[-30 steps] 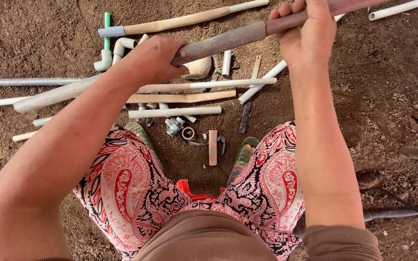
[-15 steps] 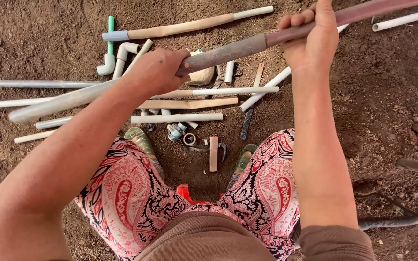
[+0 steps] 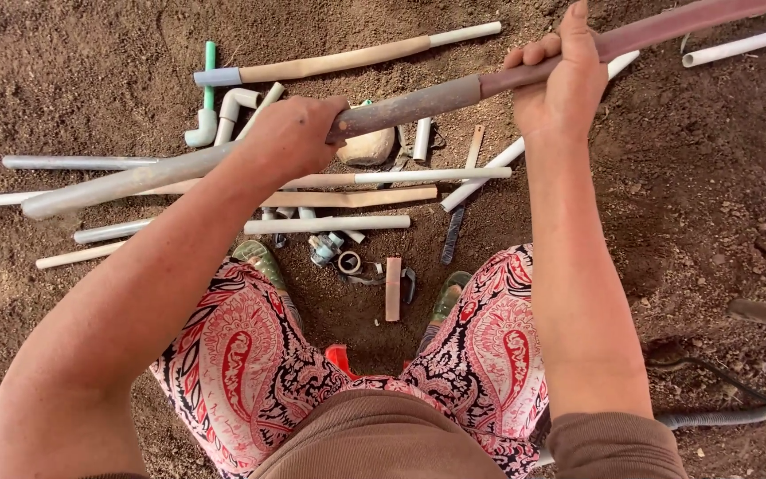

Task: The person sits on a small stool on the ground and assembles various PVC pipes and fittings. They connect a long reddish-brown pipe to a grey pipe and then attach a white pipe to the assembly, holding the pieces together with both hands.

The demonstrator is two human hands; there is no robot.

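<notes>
Both hands grip one long pipe that slants from lower left to upper right above the ground. Its left part is grey, its right part reddish brown. My left hand is closed around the grey stretch near the middle. My right hand is closed around the pipe further right, where the colour turns reddish. Below the pipe, on the soil, lie several white and tan pipe pieces and a rounded stone. I am seated, with knees in red patterned trousers at the bottom.
White elbow fittings and a green-tipped pipe lie at the upper left. Small fittings, a ring and a short wooden block sit between my feet. A white pipe lies at the upper right, a corrugated hose at the lower right.
The held pipe and both hands have shifted slightly up and to the right in view. The grip of each hand is the same.
</notes>
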